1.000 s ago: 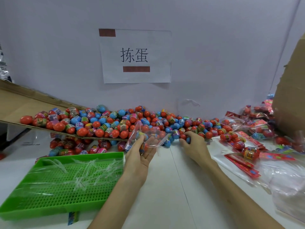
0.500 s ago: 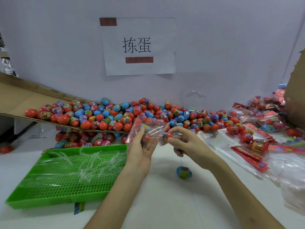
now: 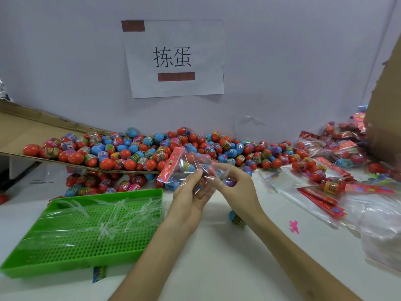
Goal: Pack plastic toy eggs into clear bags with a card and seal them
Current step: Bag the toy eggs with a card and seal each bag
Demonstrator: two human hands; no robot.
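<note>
A clear bag [image 3: 191,168] with a pink card [image 3: 171,165] along its left side and a few eggs inside hangs above the table's middle. My left hand [image 3: 191,194] grips its lower edge. At the bag's right-hand mouth my right hand [image 3: 236,187] pinches a purple egg [image 3: 230,182]. A heap of red, blue and pink toy eggs [image 3: 134,151] lies along the back wall, partly on a cardboard sheet [image 3: 13,135]. One blue egg [image 3: 236,218] lies loose on the table under my right wrist.
A green perforated tray [image 3: 82,233] holding clear plastic strips sits at the front left. Filled bags [image 3: 321,170], red cards [image 3: 321,198] and clear bags [image 3: 382,224] are piled at the right. A cardboard box [image 3: 386,118] stands at the far right.
My right hand left the egg heap and came to the bag's mouth with an egg. A blue egg dropped onto the table. The bag turned, so its pink card shows.
</note>
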